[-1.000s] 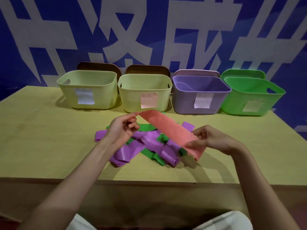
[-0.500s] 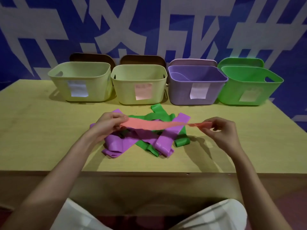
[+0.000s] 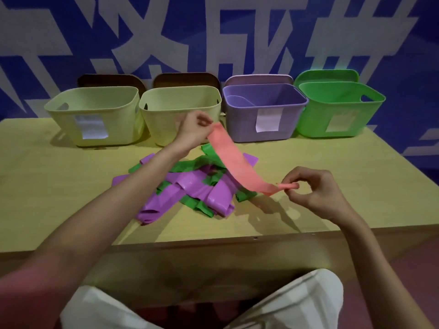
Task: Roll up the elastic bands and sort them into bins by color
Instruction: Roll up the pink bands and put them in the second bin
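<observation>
A pink elastic band [image 3: 234,160] stretches in the air between my hands. My left hand [image 3: 193,130] pinches its far end, raised in front of the second yellow bin [image 3: 180,108]. My right hand [image 3: 313,189] pinches the near end, where a small fold or roll shows at my fingertips. Under the band lies a heap of purple bands [image 3: 190,193] and green bands [image 3: 211,153] on the table. Four bins stand in a row at the back: a yellow bin [image 3: 95,108] on the left, the second yellow one, a purple bin [image 3: 266,103] and a green bin [image 3: 339,103].
The wooden table [image 3: 59,186] runs wide to both sides of the heap, its front edge near my knees. Lids lean behind the bins against a blue and white wall. Each bin carries a paper label on its front.
My left hand has lifted its end of the pink band up and away toward the bins. My right hand stays low and has turned the near end into a small fold.
</observation>
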